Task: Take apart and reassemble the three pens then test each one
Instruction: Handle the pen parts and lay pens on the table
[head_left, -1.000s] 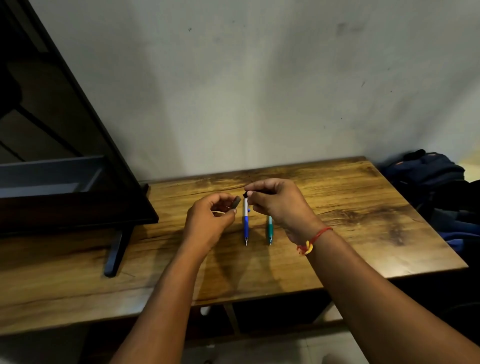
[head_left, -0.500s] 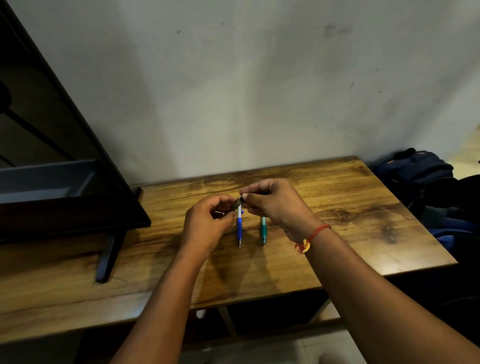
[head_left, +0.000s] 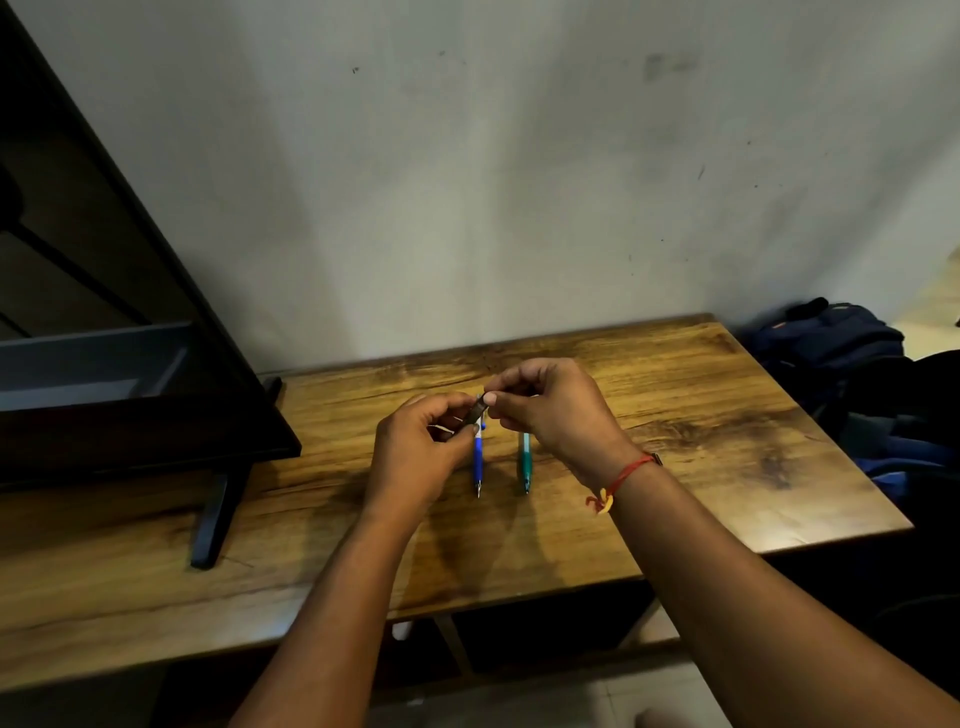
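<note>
Both hands pinch the dark pen (head_left: 475, 413) above the table (head_left: 701, 415), left hand (head_left: 415, 452) gripping the barrel, right hand (head_left: 550, 405) at its end. Twist gently, keep parts aligned; blue pen (head_left: 477, 462) and green pen (head_left: 524, 462) lie waiting below.

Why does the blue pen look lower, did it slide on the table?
No. The blue pen keeps its place beside the green pen and on the same wood grain; only the camera shifted.
</note>
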